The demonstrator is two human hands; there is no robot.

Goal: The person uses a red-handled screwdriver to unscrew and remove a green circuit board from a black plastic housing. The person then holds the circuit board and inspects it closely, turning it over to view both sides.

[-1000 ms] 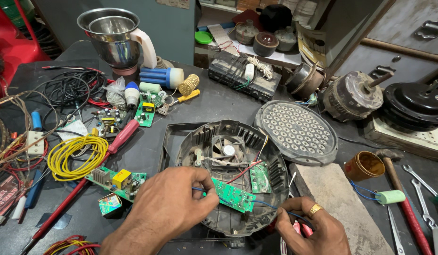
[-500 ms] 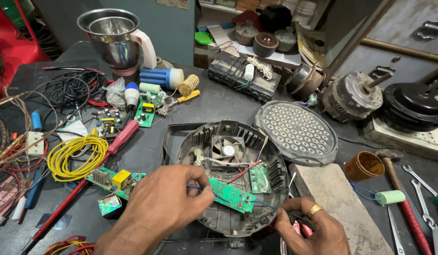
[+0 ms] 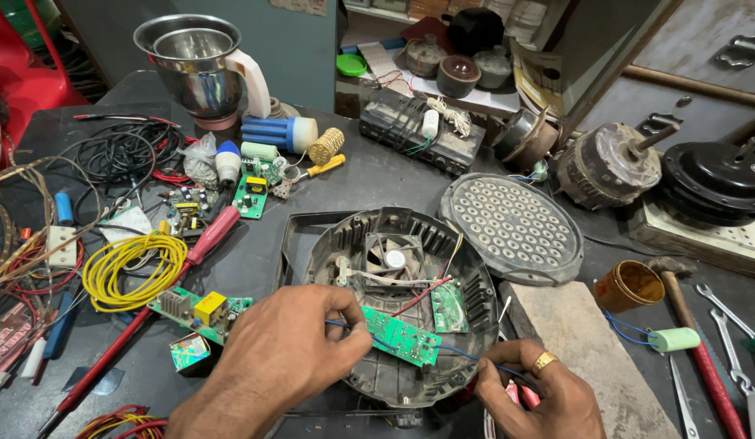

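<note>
A round black plastic housing point(image 3: 475, 284) lies open on the bench, with a small fan point(image 3: 393, 258) and two green circuit boards inside. My left hand point(image 3: 292, 349) pinches a thin blue wire point(image 3: 345, 325) at the left end of the larger green board point(image 3: 403, 339). My right hand point(image 3: 540, 394), with a gold ring, grips the same blue wire where it leaves the housing's lower right rim, beside a red-handled tool. A smaller green board point(image 3: 449, 306) sits just right of centre, with red and white wires running to it.
A round perforated coil plate point(image 3: 511, 228) lies right of the housing. A yellow wire coil point(image 3: 133, 268), a red-handled screwdriver point(image 3: 211, 236) and loose circuit boards lie left. A steel mixer jar point(image 3: 194, 69) stands behind. A motor point(image 3: 609, 167), a hammer point(image 3: 686, 317) and spanners sit right.
My left hand has shifted slightly left and lower along the blue wire, baring more of the larger green board. My right hand stays at the housing's rim.
</note>
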